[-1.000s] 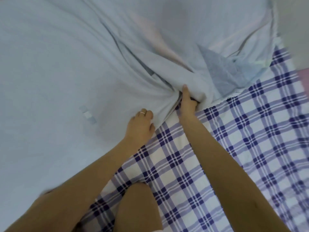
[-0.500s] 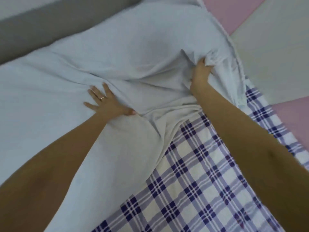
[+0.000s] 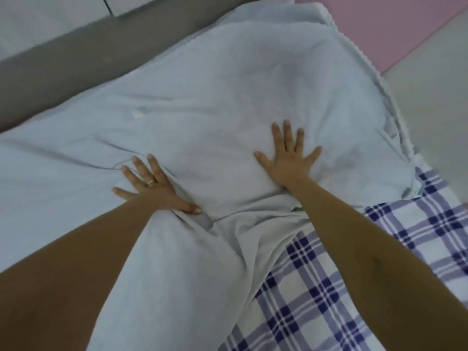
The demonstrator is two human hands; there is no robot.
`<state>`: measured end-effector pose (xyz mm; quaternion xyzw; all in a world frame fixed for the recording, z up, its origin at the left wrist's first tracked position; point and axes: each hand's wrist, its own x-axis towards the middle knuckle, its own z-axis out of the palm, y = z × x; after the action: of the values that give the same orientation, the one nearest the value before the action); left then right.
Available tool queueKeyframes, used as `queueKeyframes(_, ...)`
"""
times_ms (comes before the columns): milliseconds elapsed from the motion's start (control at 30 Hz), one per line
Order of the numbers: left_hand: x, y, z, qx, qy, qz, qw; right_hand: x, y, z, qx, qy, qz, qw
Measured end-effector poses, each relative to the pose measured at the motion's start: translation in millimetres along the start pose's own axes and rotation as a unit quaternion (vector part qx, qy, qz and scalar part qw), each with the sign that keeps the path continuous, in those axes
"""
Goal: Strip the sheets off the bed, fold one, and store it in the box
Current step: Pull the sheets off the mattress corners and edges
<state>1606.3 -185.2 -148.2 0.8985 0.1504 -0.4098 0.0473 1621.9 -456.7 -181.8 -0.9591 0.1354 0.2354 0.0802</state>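
- Two hands press flat on the pale blue sheet (image 3: 228, 84): the left hand (image 3: 154, 184) and the right hand (image 3: 288, 158) have their fingers spread straight and grip nothing.
- The blue sheet lies rumpled over the plaid sheet (image 3: 316, 287), which shows at lower right.
- A small white label (image 3: 136, 114) is on the blue sheet; its print is too blurred to read.
- A ring (image 3: 151, 182) sits on a left finger.

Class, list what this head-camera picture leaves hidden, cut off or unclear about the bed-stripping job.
1. Storage box: nowhere in the head view, so its place is unknown.
2. Plaid sheet: head view, runs under the pale blue sheet and is cut by the lower edge.
3. Small patch on the blue sheet: head view, too blurred to identify.
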Motion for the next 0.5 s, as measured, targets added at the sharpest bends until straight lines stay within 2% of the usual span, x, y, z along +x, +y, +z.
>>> queueKeyframes(100,-5.3,4.9,-13.3,0.005,-0.041,-0.011,0.999,13.9,-8.7,-15.5,0.074,-0.039,0.081,0.993)
queueKeyframes(233,3.8,4.1,-17.8,0.014,-0.095,-0.030,0.995,25.3,-27.4,-32.5,0.196,-0.061,0.198,0.958)
queueKeyframes(500,11.4,8.1,-25.2,0.015,-0.130,-0.055,0.990,29.3,-35.3,-50.0,0.195,-0.116,0.228,0.947)
